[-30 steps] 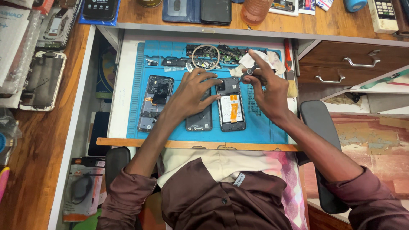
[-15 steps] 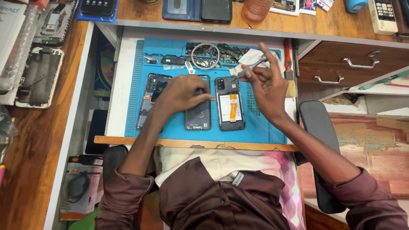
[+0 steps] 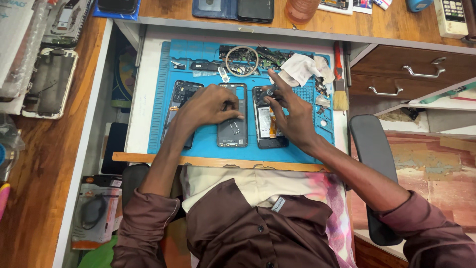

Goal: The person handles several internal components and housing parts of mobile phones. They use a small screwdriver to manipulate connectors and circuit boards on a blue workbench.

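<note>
Blue mat [image 3: 208, 144] is carrying three opened phones. Left hand [image 3: 208, 105] is lying spread on the middle phone [image 3: 233, 130]; right hand [image 3: 290, 116] is pinching a small dark tool [image 3: 270, 91] over the right phone [image 3: 266, 130].

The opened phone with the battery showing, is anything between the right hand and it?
Nothing visible does. The right hand is already over the opened phone, holding a small dark tool at its top end. The left hand rests on the middle phone shell beside it.

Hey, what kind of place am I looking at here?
Most likely a phone repair bench. Three opened phones lie on a blue work mat, loose small parts are heaped at its far edge, and a brush lies at its right.
</note>
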